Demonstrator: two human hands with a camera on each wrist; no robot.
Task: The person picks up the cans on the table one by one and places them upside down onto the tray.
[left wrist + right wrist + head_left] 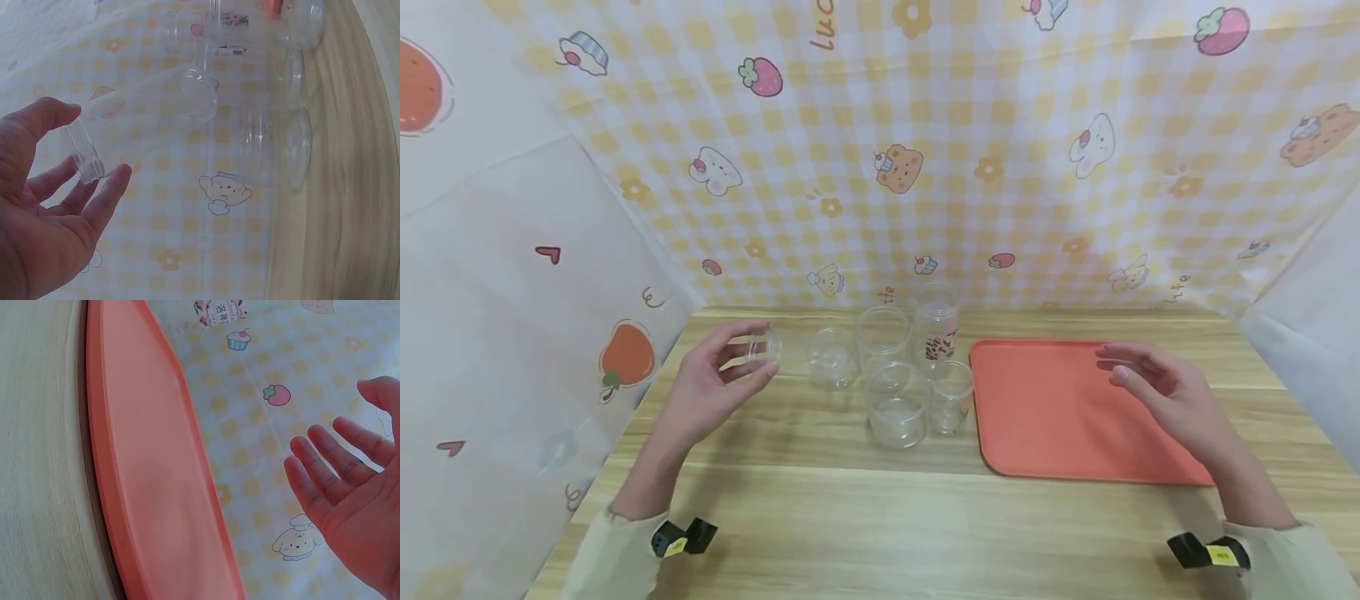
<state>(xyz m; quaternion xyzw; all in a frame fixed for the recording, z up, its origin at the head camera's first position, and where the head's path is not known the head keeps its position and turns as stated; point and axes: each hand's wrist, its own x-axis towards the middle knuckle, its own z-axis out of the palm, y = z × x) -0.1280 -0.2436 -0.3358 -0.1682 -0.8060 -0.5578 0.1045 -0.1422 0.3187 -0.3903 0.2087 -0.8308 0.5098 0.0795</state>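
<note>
At the left, my left hand (707,387) pinches a clear plastic jar (150,115) by its ridged end, between thumb and fingers. The jar is off the table; in the left wrist view it slants, its round base away from the palm. To its right stands a low clear container (833,360), the closest one to the left hand. My right hand (1172,396) hovers over the orange-red tray (1045,425), fingers loosely bent and nothing held. In the right wrist view its palm and spread fingers (328,469) show beside the tray.
Several clear jars stand mid-table: a wide one (898,412) in front, a narrow one (951,400) by the tray, another wide one (882,333) behind, and a tall printed one (938,329) at the back. A checked cloth (850,183) hangs behind the wooden table (850,525).
</note>
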